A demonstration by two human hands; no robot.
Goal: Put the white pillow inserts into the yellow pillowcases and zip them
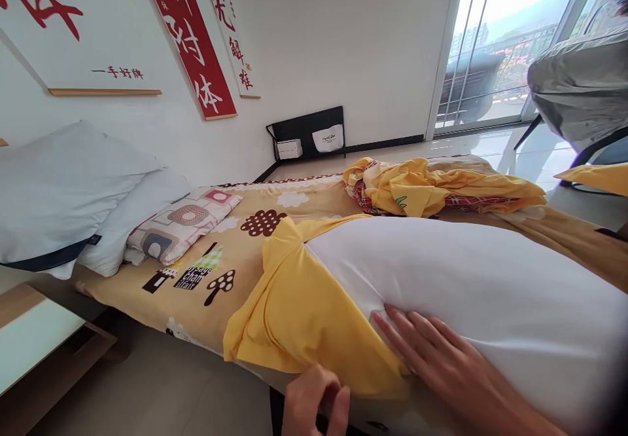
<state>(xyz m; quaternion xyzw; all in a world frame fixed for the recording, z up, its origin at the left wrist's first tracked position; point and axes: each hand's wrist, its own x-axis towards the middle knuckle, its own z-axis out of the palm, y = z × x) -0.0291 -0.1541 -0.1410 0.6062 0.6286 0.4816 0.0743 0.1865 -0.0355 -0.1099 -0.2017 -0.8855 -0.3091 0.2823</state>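
Note:
A plump white pillow [451,266] lies on the bed, its left end inside a yellow pillowcase [304,311]. The rest of its white surface is bare. Flat on the pillow rests my right hand [432,351], fingers stretched out near the pillowcase's edge. At the bottom of the view, my left hand [314,400] is at the near edge of the yellow cloth. Its fingers are loosely bent and the thumb stands apart, with no cloth visible between them. Part of this hand is cut off by the frame.
Crumpled yellow and red plaid bedding [432,187] is heaped behind the pillow on the patterned bedsheet [230,226]. White pillows [73,194] and a small patterned cushion [186,223] are at the left. A bedside table [39,344] stands lower left, a covered chair [583,82] by the window.

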